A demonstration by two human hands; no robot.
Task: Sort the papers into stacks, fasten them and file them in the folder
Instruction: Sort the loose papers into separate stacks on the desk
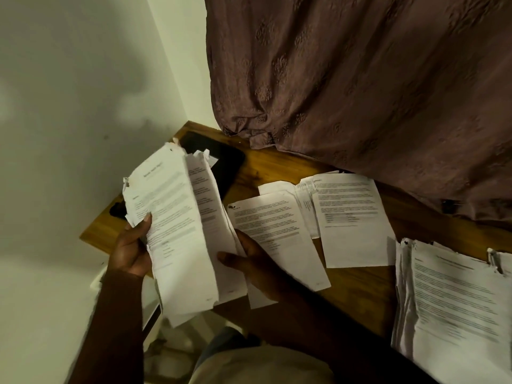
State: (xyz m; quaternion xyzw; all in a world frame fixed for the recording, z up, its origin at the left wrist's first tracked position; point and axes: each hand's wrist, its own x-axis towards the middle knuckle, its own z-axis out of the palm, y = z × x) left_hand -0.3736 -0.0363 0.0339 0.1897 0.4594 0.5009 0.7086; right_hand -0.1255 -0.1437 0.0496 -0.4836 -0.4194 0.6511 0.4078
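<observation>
1. A sheaf of papers (177, 217), ragged along its top edge, is held up at centre left of the frame, over the near-left edge of the worktop (279, 167).
2. The left hand (130, 250) keeps a grip with the thumb curled over the front page. The right hand (249, 261) pinches the rear sheets, which are parted from the front ones.
3. Loose sheets (352, 217) lie at centre right and a thicker stack (457, 300) at lower right. A dark flat item (221, 162), possibly the folder, sits at upper centre.
4. Likely risks: the fanned sheaf could slip off the worktop's edge or spill onto the laid-out sheets and mix them. The torn edges could also snag and rip.
</observation>
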